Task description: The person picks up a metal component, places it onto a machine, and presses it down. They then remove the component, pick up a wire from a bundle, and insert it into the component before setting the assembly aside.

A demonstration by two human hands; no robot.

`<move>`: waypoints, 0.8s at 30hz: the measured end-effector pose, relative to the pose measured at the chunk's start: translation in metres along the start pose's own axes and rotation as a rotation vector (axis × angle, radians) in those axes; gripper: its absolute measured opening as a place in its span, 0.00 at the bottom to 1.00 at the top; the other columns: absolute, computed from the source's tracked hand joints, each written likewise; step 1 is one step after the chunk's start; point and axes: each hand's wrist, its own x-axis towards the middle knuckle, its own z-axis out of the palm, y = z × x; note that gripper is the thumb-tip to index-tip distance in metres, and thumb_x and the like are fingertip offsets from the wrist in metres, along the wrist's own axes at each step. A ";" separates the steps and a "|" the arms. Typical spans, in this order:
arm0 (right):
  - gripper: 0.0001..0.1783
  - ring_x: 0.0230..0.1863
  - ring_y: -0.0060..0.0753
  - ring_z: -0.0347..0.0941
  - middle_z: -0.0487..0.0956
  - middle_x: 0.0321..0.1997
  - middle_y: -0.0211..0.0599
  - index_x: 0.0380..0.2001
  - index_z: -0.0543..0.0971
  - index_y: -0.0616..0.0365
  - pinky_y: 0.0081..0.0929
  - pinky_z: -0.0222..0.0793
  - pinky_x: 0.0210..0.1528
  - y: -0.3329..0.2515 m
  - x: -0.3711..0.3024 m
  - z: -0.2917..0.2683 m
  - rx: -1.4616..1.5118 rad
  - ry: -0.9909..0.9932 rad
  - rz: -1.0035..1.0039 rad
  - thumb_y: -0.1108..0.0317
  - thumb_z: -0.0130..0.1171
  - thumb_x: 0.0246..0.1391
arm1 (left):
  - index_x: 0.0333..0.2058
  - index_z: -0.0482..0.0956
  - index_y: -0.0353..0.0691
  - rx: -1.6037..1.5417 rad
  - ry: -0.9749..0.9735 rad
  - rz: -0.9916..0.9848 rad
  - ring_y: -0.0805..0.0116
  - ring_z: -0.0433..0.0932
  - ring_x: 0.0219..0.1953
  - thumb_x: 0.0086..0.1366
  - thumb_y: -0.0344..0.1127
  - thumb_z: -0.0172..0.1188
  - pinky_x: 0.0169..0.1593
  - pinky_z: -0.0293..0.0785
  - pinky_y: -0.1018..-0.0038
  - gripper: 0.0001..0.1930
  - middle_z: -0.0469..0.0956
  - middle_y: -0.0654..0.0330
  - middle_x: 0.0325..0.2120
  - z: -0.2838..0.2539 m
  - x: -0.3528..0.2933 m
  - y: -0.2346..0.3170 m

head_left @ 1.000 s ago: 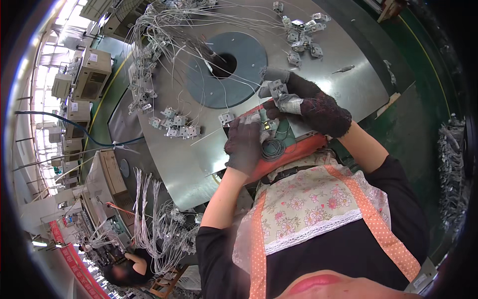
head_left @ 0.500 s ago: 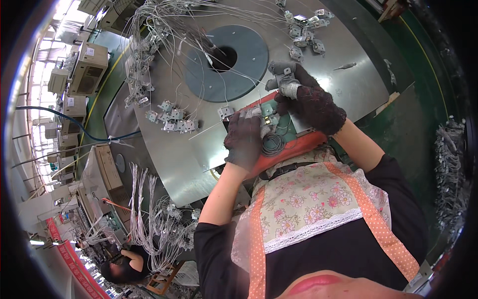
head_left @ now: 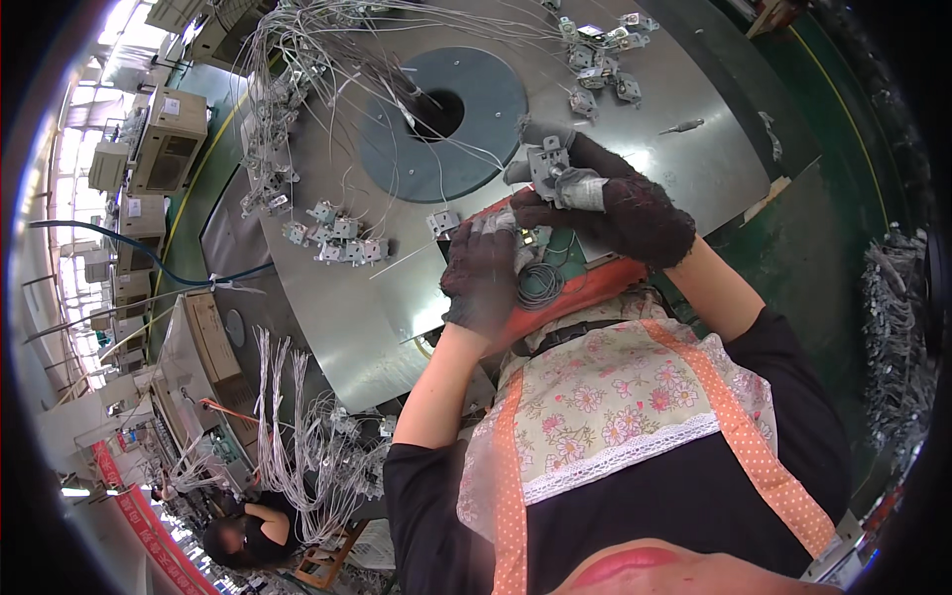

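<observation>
Both my hands wear dark gloves. My right hand (head_left: 615, 203) grips a small grey metal part (head_left: 548, 161) with thin wires, held just above the orange-rimmed tray (head_left: 595, 283) at the near edge of the round metal table (head_left: 684, 89). My left hand (head_left: 483, 278) rests on the tray's left end, fingers curled over a small part with a coil of grey wire (head_left: 538, 285) beside it; what it grips is partly hidden.
A dark round disc with a centre hole (head_left: 441, 119) sits mid-table. Clusters of small grey wired parts (head_left: 332, 238) lie left, more at the back (head_left: 600, 55). A screwdriver (head_left: 682, 126) lies to the right. Bundles of white wires (head_left: 297, 416) hang lower left, near another person (head_left: 243, 531).
My right hand has lifted the grey part slightly up and away from the tray. My left hand has stayed on the tray's left end. The view shifted a little.
</observation>
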 end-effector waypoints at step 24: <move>0.34 0.56 0.33 0.76 0.76 0.56 0.38 0.69 0.64 0.57 0.38 0.77 0.60 0.014 -0.001 -0.013 -0.084 0.052 0.005 0.69 0.61 0.61 | 0.60 0.70 0.31 -0.056 -0.095 0.016 0.46 0.74 0.61 0.65 0.34 0.54 0.70 0.59 0.50 0.26 0.76 0.43 0.54 -0.010 0.000 0.005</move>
